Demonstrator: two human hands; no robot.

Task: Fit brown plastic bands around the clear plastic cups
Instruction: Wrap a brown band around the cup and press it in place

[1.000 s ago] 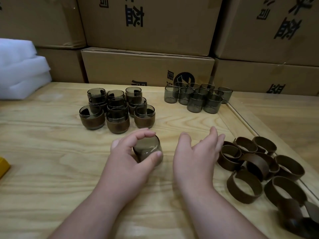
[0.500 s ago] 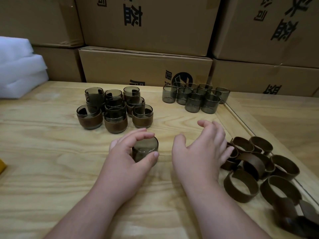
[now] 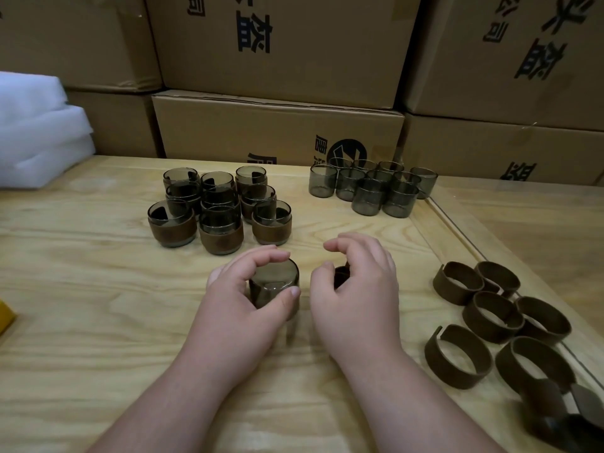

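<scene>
My left hand [image 3: 238, 305] grips a smoky clear cup [image 3: 274, 282] standing upside down on the wooden table [image 3: 81, 289], index finger over its top and thumb at its front. Right beside it, my right hand [image 3: 359, 289] holds a brown band [image 3: 341, 276], mostly hidden behind the curled fingers. Several loose brown bands [image 3: 490, 312] lie at the right. Several bare clear cups [image 3: 369, 188] stand at the back, right of centre. Several banded cups [image 3: 219, 207] are stacked at the back, left of centre.
Cardboard boxes [image 3: 277, 125] are stacked along the far edge of the table. White foam sheets [image 3: 36, 132] lie at the back left. A yellow object [image 3: 5, 318] pokes in at the left edge. A raised wooden strip [image 3: 457, 230] runs diagonally at the right.
My right hand reached to the band pile, then came back toward the cup with a band in its fingers. My left hand kept holding the cup in place.
</scene>
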